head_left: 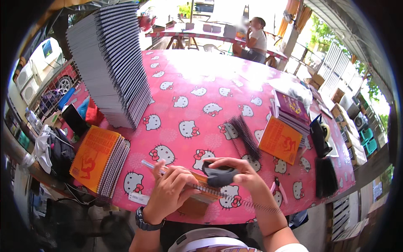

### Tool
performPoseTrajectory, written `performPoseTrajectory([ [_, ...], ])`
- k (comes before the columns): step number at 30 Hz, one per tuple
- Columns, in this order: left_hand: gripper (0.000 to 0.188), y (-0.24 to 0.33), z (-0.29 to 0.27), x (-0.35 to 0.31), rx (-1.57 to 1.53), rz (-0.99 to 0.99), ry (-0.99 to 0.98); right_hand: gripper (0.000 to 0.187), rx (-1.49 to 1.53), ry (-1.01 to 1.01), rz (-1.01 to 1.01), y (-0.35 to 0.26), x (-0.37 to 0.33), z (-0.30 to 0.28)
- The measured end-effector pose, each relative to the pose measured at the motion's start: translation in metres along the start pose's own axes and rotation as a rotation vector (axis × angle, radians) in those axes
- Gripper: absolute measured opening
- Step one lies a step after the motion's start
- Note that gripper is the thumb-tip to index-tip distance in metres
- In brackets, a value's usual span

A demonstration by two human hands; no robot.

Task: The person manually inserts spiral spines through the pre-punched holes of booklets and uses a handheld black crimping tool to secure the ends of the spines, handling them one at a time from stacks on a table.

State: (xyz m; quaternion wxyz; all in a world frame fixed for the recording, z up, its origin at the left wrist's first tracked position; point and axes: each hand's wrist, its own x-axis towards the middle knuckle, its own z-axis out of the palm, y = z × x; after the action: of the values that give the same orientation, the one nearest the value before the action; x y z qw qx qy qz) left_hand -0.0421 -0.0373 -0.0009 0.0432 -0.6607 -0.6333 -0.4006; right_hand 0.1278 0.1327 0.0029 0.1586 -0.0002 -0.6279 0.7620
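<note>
In front of me a notebook with an orange cover (200, 178) is held on edge, its spine facing me. My left hand (174, 189) grips it, fingers over the top and thumb near the spine. A black spiral coil (247, 204) runs along the spine's punched holes, and its loose end trails right across my right forearm. My right hand (239, 170) is closed around a black rounded object (220, 174) at the notebook's right end; I cannot make out its kind. Several loose black coils (245, 136) lie beyond my right hand. Pink-handled pliers (281, 191) rest near my right forearm.
A tall stack of spiral-bound books (121, 71) rises at left, behind orange notebooks (94, 159). More orange and purple notebooks (282, 138) sit at right, beside bundled black coils (325, 178). The table (168, 138) has a pink patterned cover. A seated person (255, 40) is far off.
</note>
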Motion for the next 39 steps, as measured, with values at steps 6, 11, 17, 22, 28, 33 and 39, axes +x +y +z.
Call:
performPoseTrajectory([
  [6,0.024,-0.016,-0.007,-0.006,0.037,-0.067,0.071,0.044,-0.299,0.105,0.161,0.019,0.012,0.011],
  [11,0.046,-0.011,-0.008,-0.007,0.008,-0.143,0.151,0.048,-0.108,-0.076,-0.015,0.003,0.016,0.023],
  [17,0.067,-0.016,-0.009,-0.012,0.008,-0.136,0.111,0.043,-0.221,0.014,-0.107,-0.006,0.021,0.021],
  [22,0.08,-0.019,-0.01,-0.006,0.088,-0.159,0.349,0.041,-0.433,0.075,0.069,0.005,0.024,-0.001],
  [28,0.066,-0.056,0.011,-0.034,-0.928,-0.455,0.523,0.032,-0.577,0.133,0.007,0.011,0.034,0.01],
  [33,0.058,-0.048,0.021,-0.027,-1.028,-0.504,0.563,0.053,-0.3,-0.012,-0.076,0.0,0.03,0.025],
  [39,0.058,-0.037,0.013,-0.023,-0.491,-0.319,0.495,0.058,0.088,0.058,-0.052,0.008,0.023,0.017],
])
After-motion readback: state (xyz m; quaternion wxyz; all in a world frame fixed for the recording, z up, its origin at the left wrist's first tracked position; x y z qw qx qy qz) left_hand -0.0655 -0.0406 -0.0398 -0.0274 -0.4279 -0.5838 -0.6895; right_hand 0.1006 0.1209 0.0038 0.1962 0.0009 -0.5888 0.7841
